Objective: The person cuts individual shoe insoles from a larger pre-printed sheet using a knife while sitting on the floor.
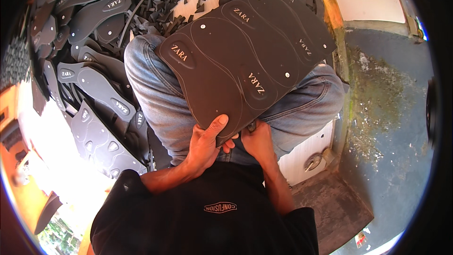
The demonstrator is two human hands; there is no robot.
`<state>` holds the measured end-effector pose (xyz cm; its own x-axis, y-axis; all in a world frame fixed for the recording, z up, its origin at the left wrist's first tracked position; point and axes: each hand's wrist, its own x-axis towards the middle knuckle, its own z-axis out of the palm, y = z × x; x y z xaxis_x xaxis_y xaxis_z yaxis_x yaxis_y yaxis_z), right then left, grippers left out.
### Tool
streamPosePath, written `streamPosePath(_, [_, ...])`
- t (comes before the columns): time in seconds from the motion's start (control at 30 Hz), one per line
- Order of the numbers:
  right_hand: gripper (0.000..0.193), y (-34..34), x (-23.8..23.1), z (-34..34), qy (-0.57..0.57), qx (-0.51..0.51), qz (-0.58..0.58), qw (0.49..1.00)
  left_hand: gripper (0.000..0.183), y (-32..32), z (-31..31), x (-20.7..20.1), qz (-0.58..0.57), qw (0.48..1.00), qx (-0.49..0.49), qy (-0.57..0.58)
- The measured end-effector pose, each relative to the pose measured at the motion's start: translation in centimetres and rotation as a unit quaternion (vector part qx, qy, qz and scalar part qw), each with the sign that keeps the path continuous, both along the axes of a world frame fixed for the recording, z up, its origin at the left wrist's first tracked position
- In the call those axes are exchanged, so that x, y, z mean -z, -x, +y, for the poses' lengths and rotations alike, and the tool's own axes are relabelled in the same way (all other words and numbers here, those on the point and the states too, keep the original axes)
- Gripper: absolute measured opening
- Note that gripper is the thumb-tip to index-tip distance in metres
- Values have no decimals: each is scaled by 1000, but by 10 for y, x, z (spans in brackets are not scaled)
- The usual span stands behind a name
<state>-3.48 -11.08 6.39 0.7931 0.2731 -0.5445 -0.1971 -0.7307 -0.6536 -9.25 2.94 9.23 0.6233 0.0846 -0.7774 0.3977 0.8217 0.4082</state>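
A black foam sheet point(222, 73) rests across the knees, marked with shoe-sole outlines, raised ovals, pale lettering and small white dots. Its near left corner is cut to a curve. My left hand point(206, 142) grips that corner, thumb on top and fingers curled underneath. Close beside it, my right hand point(257, 140) is closed at the sheet's near edge. A small dark piece shows at its fingertips, but I cannot make out what it is.
Cut black soles point(101, 14) lie heaped at the left. Another marked sheet point(101, 144) sits below them. Black offcuts point(155, 12) are strewn beyond the knees. A metal ring-shaped object point(313, 162) lies right of my right forearm, above a brown block point(335, 208).
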Motion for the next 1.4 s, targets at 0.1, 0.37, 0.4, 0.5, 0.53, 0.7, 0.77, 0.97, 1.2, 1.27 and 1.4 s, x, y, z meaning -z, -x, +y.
streamPosePath(0.1, [11,-2,8,2,-15,-13,-25,999,33,0,1,-1,-3,1000,4,-2])
streamPosePath(0.37, [16,-17,5,13,-72,-53,-68,994,36,0,3,-4,10,1000,10,2])
streamPosePath(0.4, [19,-18,9,14,-77,-60,-75,992,35,1,4,-4,2,1000,5,10])
streamPosePath(0.5, [27,-25,18,11,-88,-95,-106,986,34,3,5,-1,-19,999,-4,29])
streamPosePath(0.53, [29,-29,17,12,-92,-119,-122,981,34,3,6,-1,-23,999,-7,28])
streamPosePath(0.7, [35,-41,28,7,-110,-178,-107,972,33,1,6,-6,-5,999,-13,29])
streamPosePath(0.77, [37,-47,31,6,-98,-212,-116,965,33,2,6,-5,3,1000,-14,23])
streamPosePath(0.97, [43,-66,31,5,-88,-295,-113,945,33,4,11,-5,-24,998,-18,50])
streamPosePath(1.2, [42,-78,64,-1,-178,-262,-226,921,32,8,10,-2,-40,997,-28,57])
streamPosePath(1.27, [42,-78,62,4,-206,-210,-191,937,32,9,10,-1,-47,997,-25,51])
streamPosePath(1.4, [42,-75,73,7,-257,-146,-138,945,31,10,10,0,-58,996,-37,62])
